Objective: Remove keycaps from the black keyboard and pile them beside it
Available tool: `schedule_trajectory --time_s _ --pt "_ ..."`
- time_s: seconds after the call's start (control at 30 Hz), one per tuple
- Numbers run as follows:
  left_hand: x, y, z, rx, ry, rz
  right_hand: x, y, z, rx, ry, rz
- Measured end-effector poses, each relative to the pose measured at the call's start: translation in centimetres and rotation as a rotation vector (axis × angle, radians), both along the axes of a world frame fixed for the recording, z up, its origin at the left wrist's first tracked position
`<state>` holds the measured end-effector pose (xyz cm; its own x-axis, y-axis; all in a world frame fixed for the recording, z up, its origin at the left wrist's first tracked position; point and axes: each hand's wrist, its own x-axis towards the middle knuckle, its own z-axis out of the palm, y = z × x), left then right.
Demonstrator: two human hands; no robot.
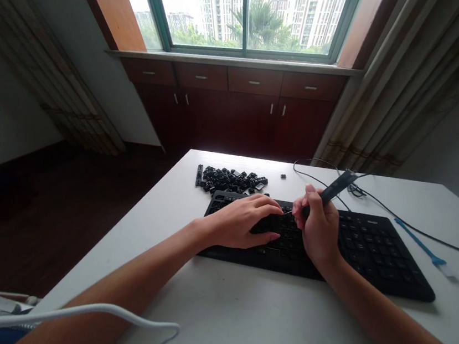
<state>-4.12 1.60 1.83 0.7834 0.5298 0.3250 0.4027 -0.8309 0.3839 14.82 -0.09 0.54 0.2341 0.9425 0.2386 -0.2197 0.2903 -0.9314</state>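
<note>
A black keyboard (375,245) lies across the white table, its left part stripped of many keycaps. Over that part rests my left hand (244,221), palm down, with thumb and fingers apart and nothing held. My right hand (318,227) is wrapped round the black handle of a screwdriver (338,186). Its thin metal shaft points left and down at the keys, close to my left fingertips. The exact contact of the tip is too small to make out. Behind the keyboard sits a pile of loose black keycaps (232,181).
One stray keycap (283,176) lies apart from the pile. A black cable (412,218) loops behind the keyboard. At the right is a blue-handled brush (421,243). A white cord (112,309) crosses the near left, over my left forearm.
</note>
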Motion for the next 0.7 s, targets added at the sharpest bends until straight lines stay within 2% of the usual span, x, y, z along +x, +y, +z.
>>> schedule_trajectory --time_s 0.1,0.23,0.37,0.5,0.7 --pt "-1.1 0.8 0.6 0.049 0.01 0.031 0.1 0.1 0.0 -0.005 0.012 0.006" --pt "-1.9 1.5 0.7 0.037 0.023 0.047 0.1 0.1 -0.1 0.033 0.002 -0.019" --pt "-1.0 1.0 0.3 0.071 -0.031 0.088 0.2 0.5 -0.5 0.051 -0.023 -0.122" --pt "0.5 -0.4 -0.1 0.105 0.062 0.021 0.3 0.9 -0.9 0.037 -0.063 -0.215" --pt "1.3 -1.1 -0.5 0.131 0.102 -0.005 0.5 1.0 -1.3 -0.014 -0.029 -0.189"
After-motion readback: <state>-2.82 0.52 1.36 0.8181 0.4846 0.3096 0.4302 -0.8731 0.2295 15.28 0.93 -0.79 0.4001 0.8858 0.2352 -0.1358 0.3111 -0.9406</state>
